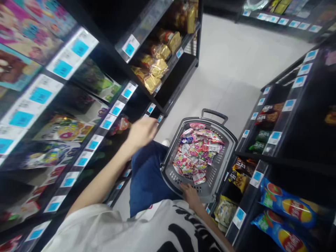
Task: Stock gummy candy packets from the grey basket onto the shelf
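Note:
A grey shopping basket [229, 140] with a black rim is in front of me, beside my blue-clad leg. Inside lies a heap of small, colourful snack packets [193, 150], mostly red, pink and white. My right hand [191, 196] is at the basket's near end, its fingers reaching over the rim onto the inner wall. To the left of the basket, my left hand [143, 134] is raised near the lower shelf, blurred by motion. Its fingers look curled, but I cannot make out whether they hold anything. A red packet [123, 124] sits on the shelf just behind it.
Shelves of bagged snacks [70, 127] with blue-and-white price labels [40, 95] line the left. Gold-wrapped packages [159, 68] stand farther along. On the right, another shelf holds blue snack bags [288, 206]. The pale floor [225, 56] runs between them.

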Available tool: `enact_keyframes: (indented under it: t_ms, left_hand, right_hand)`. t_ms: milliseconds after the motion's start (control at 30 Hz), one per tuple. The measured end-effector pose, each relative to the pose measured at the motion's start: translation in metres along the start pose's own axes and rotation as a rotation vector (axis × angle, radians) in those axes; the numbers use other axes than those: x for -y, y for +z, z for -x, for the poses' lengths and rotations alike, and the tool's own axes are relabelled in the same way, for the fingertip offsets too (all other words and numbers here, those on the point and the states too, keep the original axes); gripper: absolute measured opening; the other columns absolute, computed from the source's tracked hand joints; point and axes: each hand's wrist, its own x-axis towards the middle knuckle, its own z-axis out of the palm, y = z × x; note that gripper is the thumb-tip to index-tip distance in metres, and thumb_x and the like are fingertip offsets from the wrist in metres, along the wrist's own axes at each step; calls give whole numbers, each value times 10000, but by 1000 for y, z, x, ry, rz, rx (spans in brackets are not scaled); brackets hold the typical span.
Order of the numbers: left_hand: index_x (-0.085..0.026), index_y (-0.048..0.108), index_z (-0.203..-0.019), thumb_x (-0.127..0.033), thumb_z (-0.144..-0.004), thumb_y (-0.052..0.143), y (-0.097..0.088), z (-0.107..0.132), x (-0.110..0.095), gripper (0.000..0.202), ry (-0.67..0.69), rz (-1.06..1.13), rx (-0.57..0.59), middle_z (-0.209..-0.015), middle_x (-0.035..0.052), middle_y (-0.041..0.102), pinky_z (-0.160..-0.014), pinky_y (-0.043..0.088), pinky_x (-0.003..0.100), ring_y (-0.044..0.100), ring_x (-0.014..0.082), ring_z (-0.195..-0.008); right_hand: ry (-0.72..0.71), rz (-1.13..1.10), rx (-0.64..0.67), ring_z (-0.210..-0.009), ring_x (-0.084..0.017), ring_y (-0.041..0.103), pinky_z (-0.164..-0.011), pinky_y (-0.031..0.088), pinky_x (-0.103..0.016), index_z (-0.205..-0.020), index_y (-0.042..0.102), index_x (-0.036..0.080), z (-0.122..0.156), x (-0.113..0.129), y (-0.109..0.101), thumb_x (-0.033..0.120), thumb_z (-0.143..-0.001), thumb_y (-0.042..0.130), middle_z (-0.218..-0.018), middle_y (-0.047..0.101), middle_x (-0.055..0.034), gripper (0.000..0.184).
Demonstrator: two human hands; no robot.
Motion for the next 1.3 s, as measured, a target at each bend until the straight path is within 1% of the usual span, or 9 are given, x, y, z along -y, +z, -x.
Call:
enact_keyframes:
  t_ms: [67, 133, 267, 367, 567, 767, 900, 1100, 1300]
  left_hand:
    - [-213, 654, -1151, -399, -1046, 443, 43, -16, -45, 300, 292, 66, 245, -1089, 68, 684, -941, 503, 333, 618, 204, -1029]
    - [-208, 677, -1193, -336, -1018, 536, 90, -34, -84, 258, 507, 26, 525, -1133, 78, 692, -921, 495, 319, 626, 213, -1077]
    - [-180, 677, -1280, -168, -995, 525, 168, -51, -139, 324, 422, 7, 585, -1349, 153, 618, -938, 480, 354, 578, 274, -1240]
    - [-81, 651, -1311, -79, -997, 393, 196, -47, -155, 407, 268, -9, 558, -1440, 249, 524, -948, 470, 426, 527, 351, -1296]
    - [-24, 569, -1399, -72, -1010, 329, 201, -49, -141, 459, 229, 18, 560, -1426, 243, 537, -982, 460, 424, 511, 330, -1287]
    - [-58, 707, -1211, -44, -989, 395, 198, -72, -142, 383, 228, 40, 634, -1290, 230, 642, -907, 494, 373, 610, 314, -1195]
    - [-32, 722, -1174, -33, -979, 406, 200, -80, -144, 372, 180, 44, 663, -1251, 271, 655, -893, 518, 421, 643, 351, -1166]
    - [-60, 733, -1145, -25, -993, 404, 201, -87, -141, 364, 225, 103, 660, -1142, 222, 714, -888, 555, 404, 692, 315, -1125]
    - [-42, 688, -1206, 31, -971, 358, 175, -76, -132, 412, 283, 116, 613, -1230, 213, 673, -892, 549, 363, 678, 297, -1170]
  right_hand:
    - [-1, -61, 3, -1426, -368, 445, -1166, 417, -568, -1470, 586, 243, -1, -6, -1, 171, -786, 868, -1530, 539, -125, 744]
    - [17, -131, -20, -1368, -342, 515, -1156, 433, -553, -1441, 601, 224, -6, -16, -6, 338, -828, 877, -1459, 595, -129, 681]
    - [171, -210, -86, -988, -211, 692, -934, 577, -420, -1212, 680, 155, -27, -53, -32, 437, -1048, 620, -1090, 714, -66, 331]
    - [364, -169, -141, -902, -194, 678, -866, 589, -388, -1013, 689, 138, -52, -89, -59, 436, -1034, 648, -977, 692, -39, 302]
    - [588, -136, -49, -903, -194, 676, -805, 605, -357, -1085, 685, 134, -102, -130, -76, 426, -1005, 696, -1058, 688, -50, 303]
    - [697, -48, 27, -995, -213, 683, -922, 588, -418, -1100, 693, 159, -110, -128, -63, 475, -1018, 670, -1089, 698, -65, 327]
    - [726, 12, 19, -1083, -233, 671, -1001, 556, -464, -1149, 691, 166, -111, -128, -59, 531, -1031, 627, -1163, 694, -86, 388]
    - [737, 60, 35, -1052, -224, 678, -973, 568, -444, -1137, 696, 167, -116, -125, -65, 544, -1028, 626, -1140, 701, -82, 398]
    - [734, 166, 44, -1079, -233, 673, -977, 570, -455, -1194, 673, 155, -121, -115, -69, 521, -1041, 610, -1202, 685, -98, 401]
